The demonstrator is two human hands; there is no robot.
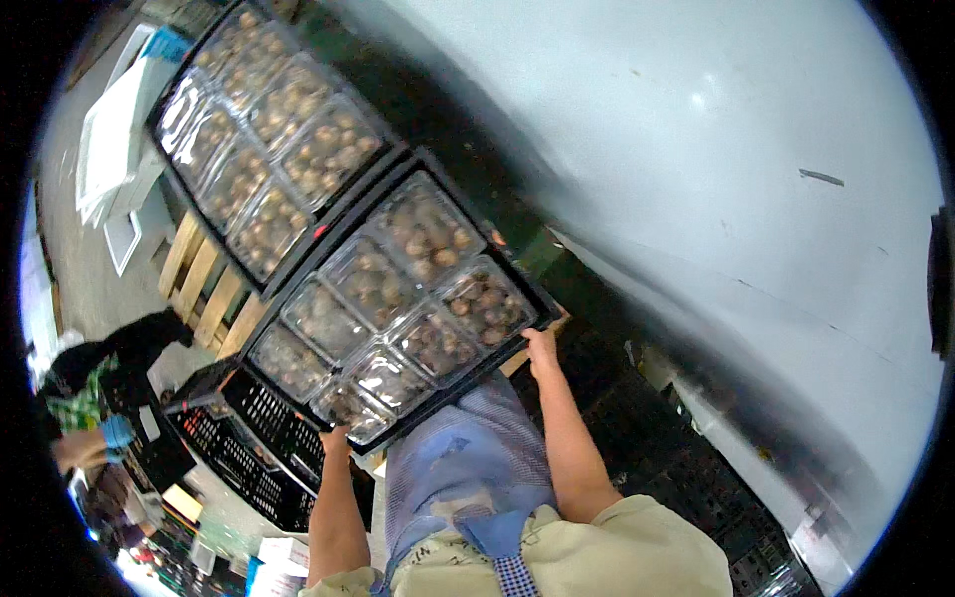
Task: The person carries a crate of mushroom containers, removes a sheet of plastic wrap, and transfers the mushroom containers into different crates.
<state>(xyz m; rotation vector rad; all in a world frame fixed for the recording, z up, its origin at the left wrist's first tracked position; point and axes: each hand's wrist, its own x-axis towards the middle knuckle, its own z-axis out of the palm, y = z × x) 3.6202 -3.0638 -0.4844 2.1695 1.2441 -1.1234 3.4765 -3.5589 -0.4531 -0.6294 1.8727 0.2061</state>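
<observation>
Before me is a black plastic crate [358,448] filled with clear plastic packs [373,276] of small, round brownish items, too blurred to name surely. My left hand [335,439] grips the crate's near left corner. My right hand [542,351] holds the near right corner, arm stretched out. Both thumbs lie near the rim; the fingers are mostly hidden beneath it. A second black crate [257,287], holding similar clear packs [268,119], adjoins the far side of the first.
A wooden pallet [213,321] shows beneath the crates at left. Empty-looking black perforated crates [276,418] stand low at left. White foam boxes [119,142] are stacked far left. A large pale surface [709,149] fills the right. A co-worker's blue-cuffed hand [82,448] is at the left edge.
</observation>
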